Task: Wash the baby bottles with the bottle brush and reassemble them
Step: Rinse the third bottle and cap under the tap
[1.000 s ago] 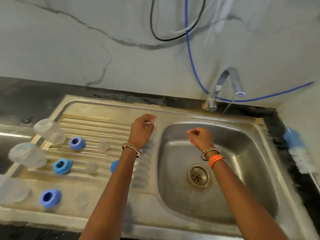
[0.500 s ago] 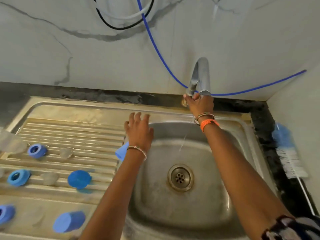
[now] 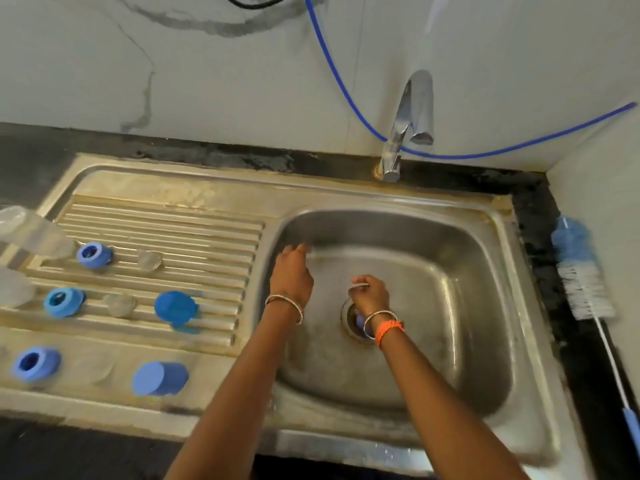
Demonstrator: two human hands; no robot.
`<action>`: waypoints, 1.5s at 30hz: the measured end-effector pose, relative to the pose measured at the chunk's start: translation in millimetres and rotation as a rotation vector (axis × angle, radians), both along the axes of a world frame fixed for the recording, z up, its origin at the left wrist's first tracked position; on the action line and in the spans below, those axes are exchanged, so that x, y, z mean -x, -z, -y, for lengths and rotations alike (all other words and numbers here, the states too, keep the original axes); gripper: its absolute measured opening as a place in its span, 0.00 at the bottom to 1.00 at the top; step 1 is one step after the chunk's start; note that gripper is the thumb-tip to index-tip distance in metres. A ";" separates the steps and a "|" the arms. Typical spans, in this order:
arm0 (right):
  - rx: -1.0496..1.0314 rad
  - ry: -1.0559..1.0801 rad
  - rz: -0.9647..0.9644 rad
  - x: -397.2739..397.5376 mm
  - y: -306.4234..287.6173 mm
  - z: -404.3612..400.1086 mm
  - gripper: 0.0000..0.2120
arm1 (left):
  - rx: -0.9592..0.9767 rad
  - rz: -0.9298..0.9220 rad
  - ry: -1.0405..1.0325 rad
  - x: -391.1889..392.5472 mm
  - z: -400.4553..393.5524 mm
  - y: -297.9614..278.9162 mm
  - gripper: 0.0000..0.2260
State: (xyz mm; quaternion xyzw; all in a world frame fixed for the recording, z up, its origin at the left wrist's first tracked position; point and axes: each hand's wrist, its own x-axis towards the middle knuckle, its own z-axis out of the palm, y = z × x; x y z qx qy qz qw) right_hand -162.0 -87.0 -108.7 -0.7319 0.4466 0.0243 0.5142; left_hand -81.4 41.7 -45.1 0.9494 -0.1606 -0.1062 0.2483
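My left hand (image 3: 291,277) hangs inside the sink basin (image 3: 460,341) near its left wall, fingers loose, nothing visible in it. My right hand (image 3: 370,294) is curled over the drain. A small blue piece (image 3: 360,322) shows under its wrist; the blur hides whether the fingers grip it. On the drainboard (image 3: 166,216) lie clear bottles (image 3: 33,233), three blue collar rings (image 3: 93,255), clear nipples (image 3: 149,260) and two blue caps (image 3: 176,308). The bottle brush (image 3: 581,271) lies on the right counter.
The tap (image 3: 412,123) stands behind the basin with no water running. A blue hose (image 3: 332,64) runs along the wall behind it. A white side wall closes off the right, just beyond the brush.
My right hand left the tap and dropped to the drain. The thin stream of water has stopped. My left hand moved from the basin's edge into the basin, and the blue piece beside it is gone.
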 end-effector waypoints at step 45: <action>-0.296 0.251 0.533 -84.0 -95.7 98.0 0.04 | 0.959 -1.135 -0.030 -7.4 109.5 -27.2 0.18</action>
